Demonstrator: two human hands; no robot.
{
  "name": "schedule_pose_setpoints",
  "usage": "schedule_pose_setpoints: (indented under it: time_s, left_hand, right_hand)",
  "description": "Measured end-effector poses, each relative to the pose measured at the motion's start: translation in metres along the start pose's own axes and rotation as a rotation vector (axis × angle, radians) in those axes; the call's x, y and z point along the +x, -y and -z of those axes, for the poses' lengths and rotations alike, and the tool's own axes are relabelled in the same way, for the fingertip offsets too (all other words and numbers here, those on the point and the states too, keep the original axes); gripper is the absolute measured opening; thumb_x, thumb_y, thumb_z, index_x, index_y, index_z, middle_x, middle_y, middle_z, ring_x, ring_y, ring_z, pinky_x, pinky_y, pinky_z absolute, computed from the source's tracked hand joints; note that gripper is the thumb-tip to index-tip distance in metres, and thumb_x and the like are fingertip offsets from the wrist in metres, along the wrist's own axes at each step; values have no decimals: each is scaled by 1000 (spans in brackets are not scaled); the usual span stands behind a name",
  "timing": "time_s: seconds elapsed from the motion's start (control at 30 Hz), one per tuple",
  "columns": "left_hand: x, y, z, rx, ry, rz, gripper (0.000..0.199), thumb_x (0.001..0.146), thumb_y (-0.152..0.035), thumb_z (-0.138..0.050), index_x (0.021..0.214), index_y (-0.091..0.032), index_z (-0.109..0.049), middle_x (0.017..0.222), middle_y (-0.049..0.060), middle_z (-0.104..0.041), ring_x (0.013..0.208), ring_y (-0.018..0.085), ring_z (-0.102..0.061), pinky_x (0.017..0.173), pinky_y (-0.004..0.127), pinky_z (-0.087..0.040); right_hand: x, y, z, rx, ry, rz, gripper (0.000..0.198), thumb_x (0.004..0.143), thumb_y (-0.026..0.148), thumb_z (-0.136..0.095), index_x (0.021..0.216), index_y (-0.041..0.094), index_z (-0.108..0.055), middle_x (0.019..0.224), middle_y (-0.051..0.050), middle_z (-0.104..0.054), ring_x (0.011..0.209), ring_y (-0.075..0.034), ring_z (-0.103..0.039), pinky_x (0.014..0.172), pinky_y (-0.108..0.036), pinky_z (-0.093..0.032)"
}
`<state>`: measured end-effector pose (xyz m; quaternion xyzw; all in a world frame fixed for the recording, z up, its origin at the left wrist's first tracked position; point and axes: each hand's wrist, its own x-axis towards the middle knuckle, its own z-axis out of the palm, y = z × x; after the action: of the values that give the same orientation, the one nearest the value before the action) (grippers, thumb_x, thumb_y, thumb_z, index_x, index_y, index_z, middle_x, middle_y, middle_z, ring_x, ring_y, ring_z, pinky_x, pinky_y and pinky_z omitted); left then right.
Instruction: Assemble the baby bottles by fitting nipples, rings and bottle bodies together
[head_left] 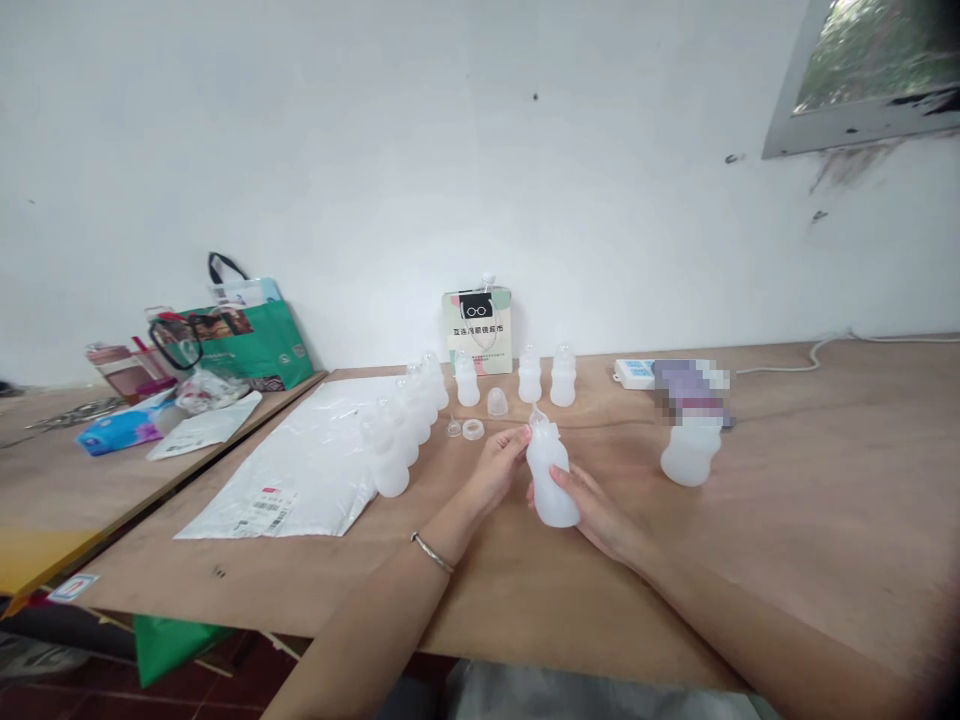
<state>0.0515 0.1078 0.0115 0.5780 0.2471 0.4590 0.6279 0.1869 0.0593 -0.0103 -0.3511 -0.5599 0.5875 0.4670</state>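
A frosted white baby bottle (553,487), tilted slightly, is gripped around its body by my right hand (592,508). At its mouth sits a clear nipple (537,417), and the closed fingertips of my left hand (501,465) pinch at the nipple's left side. Left of my hands lie a loose nipple (454,427), a white collar ring (472,430) and a clear dome cap (497,402). Further right stands another bottle (688,455), its upper part hidden by blurring.
Several capped bottles (391,472) line the left, beside a white plastic mailer (300,455). Two more bottles (562,377) stand at the back, near a paper bag (506,340). A white box (636,374) lies back right. Left, another table bears a green bag (277,345).
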Motion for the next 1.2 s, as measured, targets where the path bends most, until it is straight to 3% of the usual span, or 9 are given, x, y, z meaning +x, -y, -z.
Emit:
schedule_pose_setpoints:
  time_s: [0.1, 0.2, 0.27, 0.43, 0.57, 0.7, 0.87, 1.03, 1.2]
  left_hand:
    - [3, 0, 1, 7, 23, -20, 40, 80, -46, -50, 101, -14, -63, 91, 8, -64, 70, 13, -57, 67, 27, -44]
    - [6, 2, 7, 104, -154, -142, 36, 81, -43, -49, 105, -18, -60, 114, 8, -58, 101, 19, -54, 85, 30, -42]
    - [9, 4, 12, 186, -281, -181, 35, 82, -43, -48, 103, -19, -60, 119, 8, -55, 110, 20, -49, 90, 32, -40]
    - [14, 15, 25, 359, -394, -231, 29, 83, -38, -45, 101, -20, -58, 113, 8, -58, 108, 19, -50, 92, 33, -38]
    - [31, 16, 36, 623, -466, -242, 31, 83, -25, -41, 112, -19, -50, 118, 9, -54, 109, 19, -49, 95, 34, -35]
    - [65, 8, 48, 959, -516, -191, 45, 77, -13, -43, 121, -17, -43, 121, 11, -50, 116, 22, -42, 98, 36, -31]
    - [101, 9, 53, 1110, -593, -55, 41, 72, -11, -48, 113, -12, -47, 118, 17, -51, 114, 29, -44, 97, 43, -29]
    - [98, 15, 51, 1174, -629, 1, 23, 76, -17, -49, 97, -13, -55, 103, 16, -60, 109, 30, -48, 95, 46, -29]
    - [77, -11, 35, 1132, -626, -159, 32, 85, -31, -42, 115, -20, -46, 119, 9, -53, 113, 22, -45, 97, 39, -31]
  right_hand:
    - [4, -6, 1, -202, -85, 131, 51, 76, 44, -54, 118, 19, -40, 115, -9, -56, 102, -20, -54, 84, -32, -44]
    - [8, -13, 4, -439, -158, 198, 59, 73, 40, -57, 124, 20, -34, 124, -10, -49, 113, -20, -47, 92, -34, -40]
    - [11, -16, 7, -524, -196, 188, 56, 74, 41, -55, 122, 19, -35, 121, -10, -50, 112, -21, -47, 90, -34, -41]
    - [16, -15, 14, -588, -265, 118, 53, 72, 42, -56, 116, 19, -39, 114, -10, -55, 106, -22, -52, 86, -35, -42]
    - [19, -15, 17, -585, -275, 83, 49, 70, 42, -59, 111, 19, -42, 107, -9, -59, 100, -23, -55, 83, -37, -43]
    - [19, -16, 19, -542, -259, 110, 51, 70, 42, -59, 113, 20, -42, 107, -8, -59, 100, -23, -55, 82, -38, -43]
    - [18, -15, 18, -525, -257, 82, 52, 71, 42, -59, 115, 21, -41, 110, -8, -58, 102, -23, -53, 84, -37, -41]
    - [17, -14, 18, -549, -252, 72, 48, 71, 42, -58, 111, 22, -41, 109, -7, -58, 100, -23, -54, 84, -37, -42]
    - [18, -15, 19, -541, -240, 70, 50, 72, 43, -58, 114, 22, -40, 112, -7, -57, 104, -23, -53, 85, -37, -41]
